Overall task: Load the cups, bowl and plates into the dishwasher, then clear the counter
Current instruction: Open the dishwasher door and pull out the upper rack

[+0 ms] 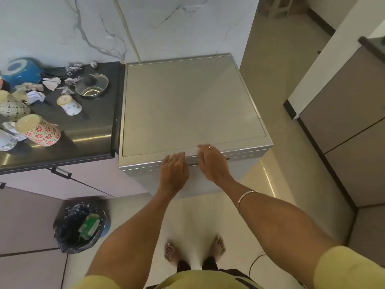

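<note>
Marble-veined wall behind, pale floor tiles below, dark counter on the left. Freestanding dishwasher beside counter's end, door shut, top bare. Left hand and right hand both at upper front edge of door, side by side, close together but apart. Fingers of each loosely extended and near together, tips curling over the lip; holding nothing. Firm hold on door: cannot tell.

Step in hand, judged: opening the door. None of the crockery loaded yet.

Crockery waiting on counter: red-flowered cup lying on its side, small white cup also tipped, patterned bowl at left edge. Glass-lidded pot and crumpled paper scraps among them. Plates not seen. Lined bin on floor below.

To do well: hook fingertips under the lip, pull evenly with both hands, lower door slowly, step feet back for clearance.
</note>
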Demonstrator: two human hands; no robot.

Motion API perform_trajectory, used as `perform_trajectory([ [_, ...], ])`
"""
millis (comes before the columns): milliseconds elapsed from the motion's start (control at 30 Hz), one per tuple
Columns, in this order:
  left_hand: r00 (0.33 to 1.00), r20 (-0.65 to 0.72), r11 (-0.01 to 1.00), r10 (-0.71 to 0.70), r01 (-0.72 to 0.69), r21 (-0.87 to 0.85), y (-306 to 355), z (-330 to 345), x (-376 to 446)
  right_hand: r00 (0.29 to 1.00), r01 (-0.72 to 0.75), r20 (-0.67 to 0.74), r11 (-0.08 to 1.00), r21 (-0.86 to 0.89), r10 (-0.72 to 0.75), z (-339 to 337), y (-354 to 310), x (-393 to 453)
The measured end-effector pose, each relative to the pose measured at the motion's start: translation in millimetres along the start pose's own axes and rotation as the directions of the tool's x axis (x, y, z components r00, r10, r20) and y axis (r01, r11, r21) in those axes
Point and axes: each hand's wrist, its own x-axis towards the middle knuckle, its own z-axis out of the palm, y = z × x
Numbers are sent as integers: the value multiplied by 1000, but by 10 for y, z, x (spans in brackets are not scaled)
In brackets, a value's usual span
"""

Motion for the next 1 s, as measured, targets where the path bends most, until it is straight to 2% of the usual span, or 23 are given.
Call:
perform_trajectory([
  [33, 999, -39, 999, -22, 20, -43, 37, 14, -18, 999, 1, -46, 1000, 22, 0, 2, 3, -53],
  [100, 989, -20, 984, -145, 142, -109, 120, 28, -48, 994, -84, -63, 995, 49, 87, 28, -7, -155],
  [167, 949, 58, 931, -308, 314, -189, 191, 103, -77, 968, -250, 22, 961, 118, 249, 122, -13, -257],
  [233, 880, 177, 815, -440, 474, -332, 175, 183, -60, 907, -421, 114, 874, 241, 405, 226, 31, -266],
  [300, 759, 364, 588, -539, 649, -482, 209, 231, -30, 799, -600, 228, 718, 354, 556, 337, 114, -220],
  [367, 594, 546, 268, -591, 783, -562, 298, 250, 19, 665, -730, 351, 474, 492, 660, 436, 172, -176],
  [467, 398, 752, -169, -526, 817, -551, 373, 319, 124, 518, -775, 514, 120, 621, 684, 457, 186, -95],
  [533, 350, 820, -400, -453, 742, -538, 404, 362, 176, 451, -760, 620, -87, 644, 642, 468, 168, -32],
  [600, 358, 848, -544, -391, 653, -527, 431, 391, 205, 427, -723, 671, -217, 655, 606, 498, 147, 10],
  [733, 349, 863, -696, -366, 512, -503, 429, 481, 182, 410, -680, 730, -350, 645, 548, 564, 150, -11],
  [800, 345, 874, -781, -342, 412, -469, 405, 524, 167, 424, -623, 741, -425, 656, 521, 595, 149, -27],
  [900, 338, 859, -779, -383, 381, -498, 356, 588, 175, 455, -506, 752, -556, 659, 478, 624, 94, -67],
  [1000, 343, 853, -757, -392, 407, -512, 376, 575, 172, 438, -487, 758, -582, 652, 483, 615, 53, -83],
])
